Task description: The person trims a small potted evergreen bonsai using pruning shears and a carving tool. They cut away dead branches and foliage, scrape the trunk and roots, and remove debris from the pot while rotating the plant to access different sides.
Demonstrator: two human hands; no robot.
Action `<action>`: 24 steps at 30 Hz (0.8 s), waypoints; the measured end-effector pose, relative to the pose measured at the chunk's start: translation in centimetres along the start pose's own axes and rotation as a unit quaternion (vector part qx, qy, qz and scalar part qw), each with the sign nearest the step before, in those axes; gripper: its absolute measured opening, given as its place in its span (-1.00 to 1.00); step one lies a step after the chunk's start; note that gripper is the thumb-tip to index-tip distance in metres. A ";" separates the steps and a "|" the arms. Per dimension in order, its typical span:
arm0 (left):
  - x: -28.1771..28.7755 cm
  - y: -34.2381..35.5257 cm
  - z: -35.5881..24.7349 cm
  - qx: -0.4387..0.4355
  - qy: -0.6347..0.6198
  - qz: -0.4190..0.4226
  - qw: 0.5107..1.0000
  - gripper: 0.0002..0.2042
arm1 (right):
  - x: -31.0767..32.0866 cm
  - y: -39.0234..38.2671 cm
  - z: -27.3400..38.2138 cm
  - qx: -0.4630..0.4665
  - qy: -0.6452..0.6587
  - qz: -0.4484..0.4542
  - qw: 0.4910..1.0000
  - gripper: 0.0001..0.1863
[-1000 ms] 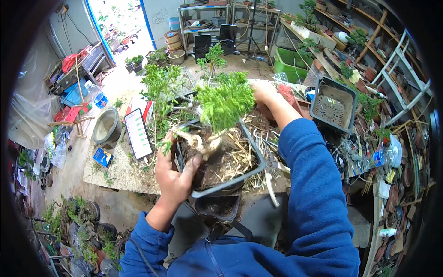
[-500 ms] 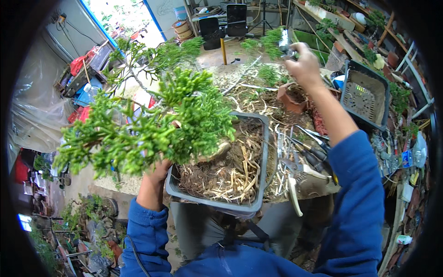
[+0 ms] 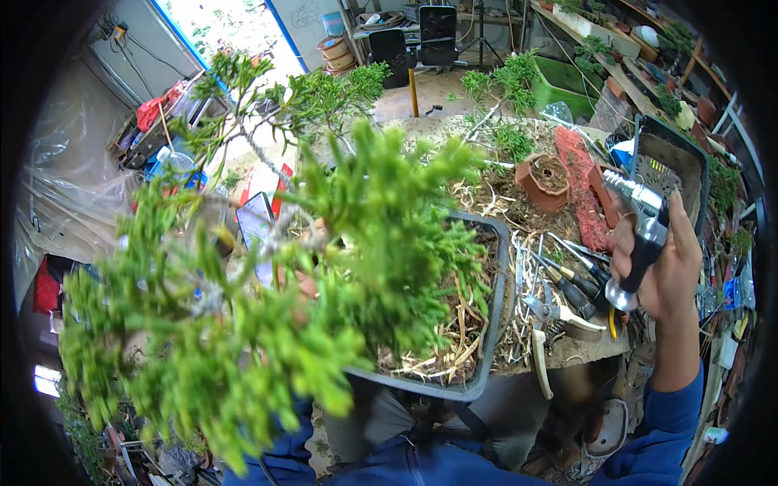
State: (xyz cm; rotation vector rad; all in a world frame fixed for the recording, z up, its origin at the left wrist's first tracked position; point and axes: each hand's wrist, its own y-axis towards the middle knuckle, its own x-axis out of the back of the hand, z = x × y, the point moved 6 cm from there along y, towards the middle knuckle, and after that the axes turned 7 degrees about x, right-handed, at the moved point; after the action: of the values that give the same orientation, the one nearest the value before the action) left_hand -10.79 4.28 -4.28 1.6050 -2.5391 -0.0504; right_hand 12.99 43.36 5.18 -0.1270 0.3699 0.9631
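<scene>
My right hand, on the right, grips a black-and-silver tool with a threaded metal end. My left hand shows only in small patches behind a blurred leafy conifer that fills the middle and lower left; its grip is hidden. Behind the foliage sits a black plastic pot of soil and cut pale roots. Beside the pot lie pruning shears and several black-handled tools. A phone is partly covered by branches.
The worktable holds a brown pot, a strip of red mesh and a dark perforated tray. A green bin stands beyond, with two black panels, a doorway at back left and cluttered shelves at right.
The conifer has risen toward the camera, covering my left hand. My right hand went out to the back of the table and has come back to the right side with the tool.
</scene>
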 end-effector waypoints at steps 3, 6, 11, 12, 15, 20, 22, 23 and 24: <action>-1.1 1.2 -0.8 -0.025 -0.027 0.014 0.999 -0.65 | -4.0 -3.1 0.0 0.013 -0.033 0.076 0.996 -0.26; -2.4 1.5 -1.5 -0.032 -0.074 0.035 0.996 -0.65 | -7.8 -4.9 0.5 0.066 -0.254 0.169 0.950 -0.17; -3.7 0.3 -3.5 -0.101 -0.070 0.050 0.991 -0.65 | -12.8 -6.1 0.2 0.045 -0.254 0.198 0.946 -0.34; -3.9 0.5 -3.5 -0.094 -0.069 0.050 0.992 -0.67 | -13.8 -6.1 0.1 0.057 -0.252 0.215 0.942 -0.38; -4.0 0.5 -3.9 -0.104 -0.044 0.047 0.993 -0.68 | -15.8 -5.7 0.0 0.067 -0.282 0.209 0.934 -0.41; -4.1 0.6 -3.7 -0.107 -0.052 0.054 0.991 -0.69 | -17.1 -5.4 0.1 0.043 -0.270 0.250 0.929 -0.42; -4.1 0.5 -3.7 -0.113 -0.056 0.054 0.991 -0.70 | -16.8 -5.3 0.2 0.040 -0.268 0.229 0.935 -0.42; -4.2 0.5 -3.7 -0.116 -0.056 0.056 0.990 -0.70 | -16.8 -5.3 0.3 0.049 -0.263 0.225 0.937 -0.43; -4.2 0.5 -3.7 -0.119 -0.057 0.059 0.989 -0.70 | -16.7 -5.3 0.3 0.052 -0.261 0.222 0.938 -0.43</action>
State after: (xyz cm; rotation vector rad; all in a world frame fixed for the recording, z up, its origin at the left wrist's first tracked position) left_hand -8.96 8.47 -0.94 1.3989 -2.5877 -0.4286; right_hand 8.80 27.47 11.26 0.3219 -0.0506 1.3726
